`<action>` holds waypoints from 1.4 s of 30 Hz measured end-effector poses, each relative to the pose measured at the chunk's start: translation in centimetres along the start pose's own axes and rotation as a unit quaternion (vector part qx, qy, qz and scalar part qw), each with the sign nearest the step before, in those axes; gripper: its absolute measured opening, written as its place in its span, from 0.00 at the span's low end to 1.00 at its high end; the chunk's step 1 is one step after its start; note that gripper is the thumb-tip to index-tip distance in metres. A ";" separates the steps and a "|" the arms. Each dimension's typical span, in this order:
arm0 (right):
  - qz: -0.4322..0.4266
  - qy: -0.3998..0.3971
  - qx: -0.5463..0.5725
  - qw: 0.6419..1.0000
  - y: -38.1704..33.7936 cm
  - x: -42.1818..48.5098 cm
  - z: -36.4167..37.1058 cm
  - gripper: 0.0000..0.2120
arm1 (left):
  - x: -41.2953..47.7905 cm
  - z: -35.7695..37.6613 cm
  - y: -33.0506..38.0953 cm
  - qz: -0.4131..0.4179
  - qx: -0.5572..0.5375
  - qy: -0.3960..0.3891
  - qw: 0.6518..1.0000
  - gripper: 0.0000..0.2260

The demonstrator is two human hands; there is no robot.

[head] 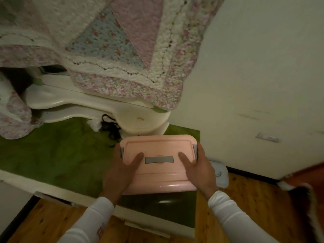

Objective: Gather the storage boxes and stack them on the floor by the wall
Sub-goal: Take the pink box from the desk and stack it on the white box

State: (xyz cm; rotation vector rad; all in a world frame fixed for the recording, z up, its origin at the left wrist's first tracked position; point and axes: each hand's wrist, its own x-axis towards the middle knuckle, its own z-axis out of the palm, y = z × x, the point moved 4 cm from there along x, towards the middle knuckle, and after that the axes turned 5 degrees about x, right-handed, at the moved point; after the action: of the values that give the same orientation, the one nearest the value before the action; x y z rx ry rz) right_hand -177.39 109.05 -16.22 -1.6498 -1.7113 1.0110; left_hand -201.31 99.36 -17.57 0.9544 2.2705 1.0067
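The left hand (121,172) and right hand (198,169) each keep a closed grip on one end of the pink storage box (157,174), thumbs flat on its lid. The box is held above the green rug (52,155), near the wall (263,85). Hazard: both grips sit beside the grey side latches, so a released latch could drop the body, and an off-centre landing on the white box (220,174) could tip the stack.

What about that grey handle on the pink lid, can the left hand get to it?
Probably yes: the left hand holds the pink box at its side, thumb on top beside the grey handle, nothing between.
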 end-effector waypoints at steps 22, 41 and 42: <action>0.109 0.164 0.040 0.980 19.2 1.1 -28.4 0.24 | -10.1 27.3 18.8 0.093 0.052 -0.157 0.982 0.38; 0.157 0.171 0.013 0.973 23.3 17.1 -27.3 0.30 | 3.2 39.3 21.0 -0.013 0.017 -0.209 0.978 0.34; 0.162 0.164 0.011 0.973 23.6 18.0 -27.2 0.31 | 3.8 39.8 20.9 -0.016 0.014 -0.209 0.978 0.33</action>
State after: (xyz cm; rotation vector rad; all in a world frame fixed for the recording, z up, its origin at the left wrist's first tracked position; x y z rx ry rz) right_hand -143.39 129.77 -22.15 -1.9970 -1.2386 0.8339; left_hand -169.41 130.07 -26.43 1.0270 1.9443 0.6832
